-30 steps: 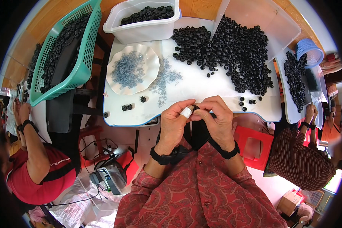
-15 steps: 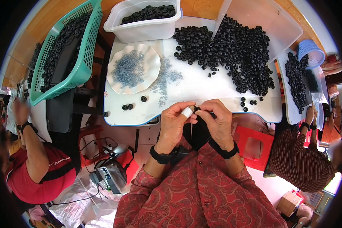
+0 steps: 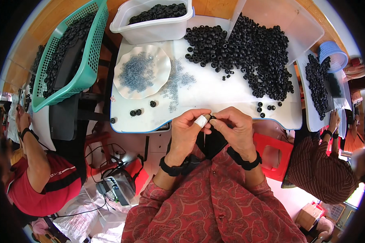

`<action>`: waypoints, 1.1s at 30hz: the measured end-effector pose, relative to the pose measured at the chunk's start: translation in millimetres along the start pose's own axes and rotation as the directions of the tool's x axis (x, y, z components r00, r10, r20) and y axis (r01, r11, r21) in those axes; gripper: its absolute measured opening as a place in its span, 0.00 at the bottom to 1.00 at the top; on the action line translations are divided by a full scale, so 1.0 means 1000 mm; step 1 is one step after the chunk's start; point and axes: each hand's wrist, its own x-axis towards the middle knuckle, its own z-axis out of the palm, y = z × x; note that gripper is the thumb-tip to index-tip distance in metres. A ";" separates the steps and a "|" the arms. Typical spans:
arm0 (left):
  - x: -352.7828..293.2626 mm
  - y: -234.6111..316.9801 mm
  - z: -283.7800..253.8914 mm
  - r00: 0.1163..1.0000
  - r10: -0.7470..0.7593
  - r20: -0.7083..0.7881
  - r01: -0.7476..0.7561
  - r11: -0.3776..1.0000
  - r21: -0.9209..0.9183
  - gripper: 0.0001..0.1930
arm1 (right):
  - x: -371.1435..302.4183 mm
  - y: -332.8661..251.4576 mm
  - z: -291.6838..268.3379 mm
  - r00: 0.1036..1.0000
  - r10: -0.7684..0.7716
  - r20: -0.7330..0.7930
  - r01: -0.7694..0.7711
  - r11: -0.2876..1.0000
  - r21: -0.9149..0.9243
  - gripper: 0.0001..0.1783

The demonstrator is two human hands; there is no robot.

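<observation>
At the table's front edge both of my hands are closed on one small black ring-shaped piece (image 3: 210, 117), mostly hidden by the fingertips. My left hand (image 3: 184, 133), its thumb wrapped in white tape, pinches it from the left. From the other side, the thumb and fingers of my right hand (image 3: 238, 129) grip it. A big heap of similar black pieces (image 3: 267, 60) spreads beyond my right hand. Beyond my left hand, small translucent bluish pieces (image 3: 137, 72) fill a white wavy-edged plate (image 3: 164, 60) and spill onto the table (image 3: 215, 91) beside it.
A white tub (image 3: 158, 34) of black pieces stands at the back, and a green basket (image 3: 91, 67) at left. Several loose black pieces (image 3: 138, 112) lie near the front edge. A clear bin (image 3: 296, 28) leans over the heap. People sit at left (image 3: 48, 182) and right (image 3: 320, 170).
My right hand has shifted slightly to the right and its wrist has turned outward. The left hand keeps its pinch almost in place. At left, the co-worker's hands have moved.
</observation>
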 end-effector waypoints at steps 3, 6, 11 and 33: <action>-0.004 0.002 -0.001 1.000 0.004 0.011 -0.004 1.000 -0.026 0.09 | 0.001 -0.012 -0.005 0.997 0.055 0.061 -0.056 0.998 0.024 0.06; -0.008 0.007 0.000 0.999 0.006 0.037 -0.007 1.000 0.026 0.09 | -0.002 -0.015 -0.009 0.986 0.128 0.110 -0.144 0.977 0.157 0.05; -0.012 0.012 -0.001 0.994 0.037 0.104 -0.042 0.998 0.047 0.08 | -0.002 -0.022 -0.015 0.971 0.181 0.158 -0.215 0.949 0.231 0.03; 0.029 0.012 -0.012 0.993 0.097 -0.074 -0.066 0.937 0.343 0.09 | 0.030 0.032 0.025 0.967 -0.247 -0.057 0.235 0.958 -0.163 0.08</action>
